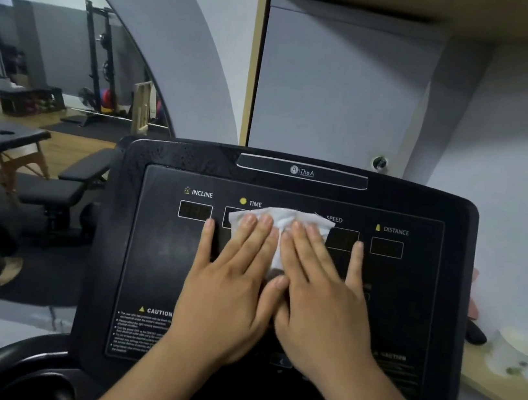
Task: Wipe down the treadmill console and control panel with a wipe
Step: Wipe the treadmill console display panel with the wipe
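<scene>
- The white wipe (280, 227) lies spread on the treadmill's control panel (160, 253), over the middle readouts between TIME and SPEED, likely so a broad patch gets cleaned at once.
- Left hand (232, 283) and right hand (320, 296) press it flat side by side, fingers straight (thumbs touching), gripping nothing.

Black treadmill console (160, 253), white wipe (282, 219), white panel lettering with yellow icons (242, 201), pale grey wall (340, 85), tan wooden shelf (500, 392)
</scene>
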A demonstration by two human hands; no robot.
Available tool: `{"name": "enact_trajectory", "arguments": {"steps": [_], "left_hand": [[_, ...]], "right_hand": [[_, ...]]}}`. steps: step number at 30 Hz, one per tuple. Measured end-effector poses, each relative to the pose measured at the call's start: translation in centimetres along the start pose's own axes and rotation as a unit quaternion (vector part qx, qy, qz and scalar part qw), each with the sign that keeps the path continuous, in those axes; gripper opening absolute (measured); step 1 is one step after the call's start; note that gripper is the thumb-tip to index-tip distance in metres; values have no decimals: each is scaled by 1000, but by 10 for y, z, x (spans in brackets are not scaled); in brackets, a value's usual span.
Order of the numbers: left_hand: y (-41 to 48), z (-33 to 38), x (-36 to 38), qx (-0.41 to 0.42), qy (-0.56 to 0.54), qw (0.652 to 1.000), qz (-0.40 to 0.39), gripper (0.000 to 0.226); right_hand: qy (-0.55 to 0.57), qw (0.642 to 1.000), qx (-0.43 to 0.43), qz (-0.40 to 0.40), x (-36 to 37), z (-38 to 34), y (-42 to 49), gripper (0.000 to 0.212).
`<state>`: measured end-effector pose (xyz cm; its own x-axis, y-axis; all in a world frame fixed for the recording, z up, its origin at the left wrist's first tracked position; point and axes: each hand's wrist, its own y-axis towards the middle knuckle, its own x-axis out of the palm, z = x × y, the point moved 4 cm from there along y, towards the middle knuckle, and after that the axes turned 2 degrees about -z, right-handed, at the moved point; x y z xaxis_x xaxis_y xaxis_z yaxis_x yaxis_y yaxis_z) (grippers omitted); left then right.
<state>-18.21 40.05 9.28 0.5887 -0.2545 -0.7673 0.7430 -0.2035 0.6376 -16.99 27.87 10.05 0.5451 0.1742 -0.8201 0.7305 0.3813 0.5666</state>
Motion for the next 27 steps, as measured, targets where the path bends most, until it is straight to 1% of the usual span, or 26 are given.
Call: {"name": "enact_trajectory", "arguments": {"steps": [3,6,11,17,20,23,27], "left_hand": [[18,-8,-7,-13,22,1000,0,66],[32,-12,-16,-27,23,999,-5,66],[-5,-19,-7,-29,15,999,-13,65],[28,-41,-26,-45,26,999,-12,66],[8,-39,-20,-50,12,999,-13,66],[-19,-43,-11,-52,-6,998,-19,65],[6,-55,-27,-52,-14,998,-14,66]], "right_hand": [[-21,1000,-8,-13,-7,-1,23,63],[-37,999,2,-24,-14,-2,42,66],[-14,1000,-11,-20,1,-17,9,62],[-36,998,-8,-47,-13,-27,50,66],[-25,999,-7,-38,-5,-35,37,65],[11,999,-31,-33,9,-43,14,65],[-12,998,-47,-36,-4,-47,47,64]]}}
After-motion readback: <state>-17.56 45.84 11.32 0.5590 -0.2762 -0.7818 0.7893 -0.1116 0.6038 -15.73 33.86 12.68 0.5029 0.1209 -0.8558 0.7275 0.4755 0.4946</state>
